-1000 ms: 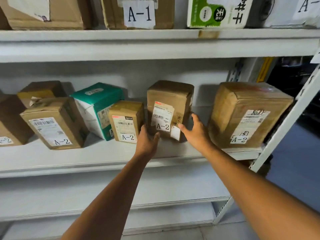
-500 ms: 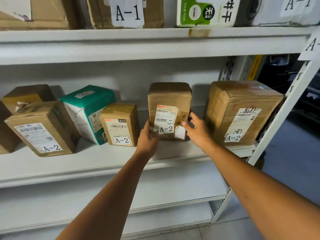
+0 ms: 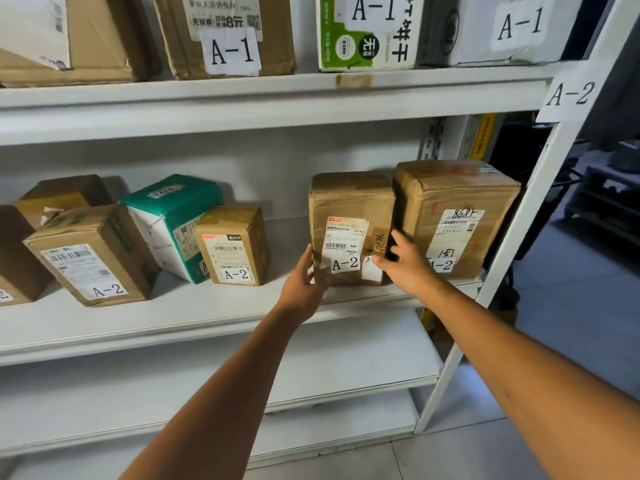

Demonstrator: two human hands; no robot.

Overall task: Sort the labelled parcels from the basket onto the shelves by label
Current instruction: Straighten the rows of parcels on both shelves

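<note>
A brown cardboard parcel [image 3: 349,199] labelled A-2 stands upright on the middle shelf [image 3: 173,317], close against a larger A-2 box [image 3: 457,216] to its right. My left hand [image 3: 304,282] holds its lower left corner, fingers along the side and thumb on the front. On the lower right edge is my right hand [image 3: 405,265], thumb on the front and fingers slipped into the dark gap between the two boxes. A paper tag A-2 [image 3: 569,95] hangs on the shelf's right upright. The basket is out of view.
Left of the held parcel stand a small A-2 box [image 3: 232,244], a green and white parcel [image 3: 173,216] and more brown A-2 boxes [image 3: 90,254]. The shelf above carries A-1 parcels [image 3: 228,32]. A white slanted post [image 3: 519,237] bounds the right end. A lower shelf [image 3: 346,358] sits beneath.
The parcel between my hands has slid right along the shelf, from near the small box to right against the larger box. Both hands moved with it.
</note>
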